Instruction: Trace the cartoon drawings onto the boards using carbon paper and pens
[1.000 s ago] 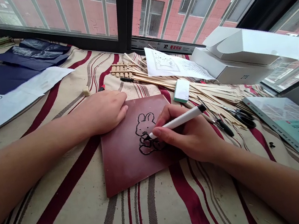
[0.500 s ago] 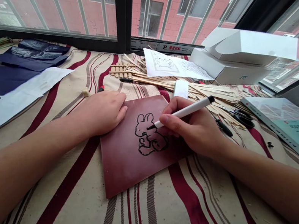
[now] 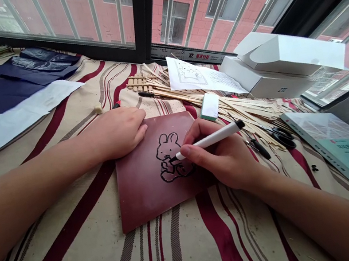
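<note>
While the left hand point(image 3: 117, 132) rests open on the corner of the maroon board point(image 3: 148, 193), the right hand point(image 3: 221, 156) grips a marker point(image 3: 210, 141), slanting up-right, its tip at the rabbit drawing point(image 3: 166, 147).

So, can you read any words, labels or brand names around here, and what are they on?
"ZTE" on the white box.
The window frame has a label with a logo, too blurred to read.
The book has a cover title, too blurred to read.
The paper sheet has printed lines, too small to read.
</note>
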Motion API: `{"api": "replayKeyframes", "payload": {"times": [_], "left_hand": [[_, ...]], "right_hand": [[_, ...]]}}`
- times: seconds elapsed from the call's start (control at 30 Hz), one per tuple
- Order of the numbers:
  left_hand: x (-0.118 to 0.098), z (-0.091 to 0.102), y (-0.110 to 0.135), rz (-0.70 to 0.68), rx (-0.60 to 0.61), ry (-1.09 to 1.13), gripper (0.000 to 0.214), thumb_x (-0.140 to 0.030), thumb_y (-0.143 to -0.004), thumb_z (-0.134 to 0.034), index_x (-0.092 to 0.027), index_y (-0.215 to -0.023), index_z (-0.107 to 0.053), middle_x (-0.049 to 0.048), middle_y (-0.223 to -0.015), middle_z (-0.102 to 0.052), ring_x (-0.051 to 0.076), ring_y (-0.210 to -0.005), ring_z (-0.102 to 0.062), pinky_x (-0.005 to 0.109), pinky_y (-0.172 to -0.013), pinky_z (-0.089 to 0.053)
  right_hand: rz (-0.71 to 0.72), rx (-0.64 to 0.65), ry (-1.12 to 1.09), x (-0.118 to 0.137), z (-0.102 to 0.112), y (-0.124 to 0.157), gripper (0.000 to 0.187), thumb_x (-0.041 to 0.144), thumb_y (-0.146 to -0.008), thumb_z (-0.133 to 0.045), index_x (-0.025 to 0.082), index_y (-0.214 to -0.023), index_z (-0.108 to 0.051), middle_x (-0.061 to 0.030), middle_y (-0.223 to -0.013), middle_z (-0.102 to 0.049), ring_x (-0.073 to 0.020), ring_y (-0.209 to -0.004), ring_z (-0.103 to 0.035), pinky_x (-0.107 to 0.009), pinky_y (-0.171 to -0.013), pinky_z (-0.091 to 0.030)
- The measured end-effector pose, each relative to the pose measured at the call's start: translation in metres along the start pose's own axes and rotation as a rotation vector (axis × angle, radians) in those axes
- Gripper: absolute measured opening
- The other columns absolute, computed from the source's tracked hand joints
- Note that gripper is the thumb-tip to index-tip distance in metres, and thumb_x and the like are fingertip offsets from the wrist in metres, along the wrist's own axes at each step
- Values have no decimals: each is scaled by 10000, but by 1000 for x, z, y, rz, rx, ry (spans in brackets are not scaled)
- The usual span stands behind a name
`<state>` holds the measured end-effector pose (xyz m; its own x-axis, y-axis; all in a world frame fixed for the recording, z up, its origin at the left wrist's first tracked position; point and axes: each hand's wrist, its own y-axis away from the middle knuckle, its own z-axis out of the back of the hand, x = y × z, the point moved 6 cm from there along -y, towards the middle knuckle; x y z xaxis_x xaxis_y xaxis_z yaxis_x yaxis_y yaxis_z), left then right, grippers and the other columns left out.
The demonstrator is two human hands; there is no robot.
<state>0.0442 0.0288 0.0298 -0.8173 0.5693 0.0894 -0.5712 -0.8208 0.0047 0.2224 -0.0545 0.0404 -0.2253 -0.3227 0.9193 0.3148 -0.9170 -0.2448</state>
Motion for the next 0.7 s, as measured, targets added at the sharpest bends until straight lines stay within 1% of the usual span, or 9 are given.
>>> {"api": "replayKeyframes", "payload": {"times": [0.2, 0.37, 0.43, 0.6, 0.7], "left_hand": [[-1, 1, 0, 8, 4, -12, 374, -372, -989, -301, -175, -1047, -614, 171, -1066, -728, 337, -1015, -698, 449, -907, -517], [-2, 2, 1, 4, -11, -28, 330, -356, -1000, -338, -188, -1050, -618, 154, -1048, -742, 315, -991, -709, 429, -908, -527], [-2, 2, 1, -3, -24, -27, 320, -349, -997, -352, -190, -1046, -625, 151, -1039, -748, 312, -980, -712, 428, -905, -532], [-1, 1, 1, -11, -26, -12, 351, -345, -995, -346, -167, -1061, -641, 177, -1083, -748, 338, -1022, -713, 454, -921, -535], [-1, 1, 1, -11, -21, -14, 360, -350, -999, -334, -168, -1065, -638, 174, -1085, -745, 337, -1035, -710, 451, -929, -533]], "right_hand": [[-39, 7, 54, -1, 0, 1, 204, 291, -934, -770, 211, -834, -613, 25, -707, -679, -112, -600, -619, -228, -541, -473], [-36, 68, 57, -1, -4, 1, 254, 368, -909, -814, 218, -846, -619, 18, -705, -675, -126, -600, -608, -250, -542, -478], [-33, 68, 54, -1, -3, 1, 269, 390, -910, -814, 219, -846, -617, 17, -705, -674, -127, -602, -605, -253, -545, -478], [-7, 87, 59, 1, -5, 1, 263, 367, -913, -812, 217, -839, -609, 17, -706, -670, -123, -601, -598, -250, -542, -468], [-12, 103, 63, 2, -6, 1, 259, 364, -915, -810, 218, -842, -608, 17, -707, -670, -125, -599, -594, -253, -542, -464]]}}
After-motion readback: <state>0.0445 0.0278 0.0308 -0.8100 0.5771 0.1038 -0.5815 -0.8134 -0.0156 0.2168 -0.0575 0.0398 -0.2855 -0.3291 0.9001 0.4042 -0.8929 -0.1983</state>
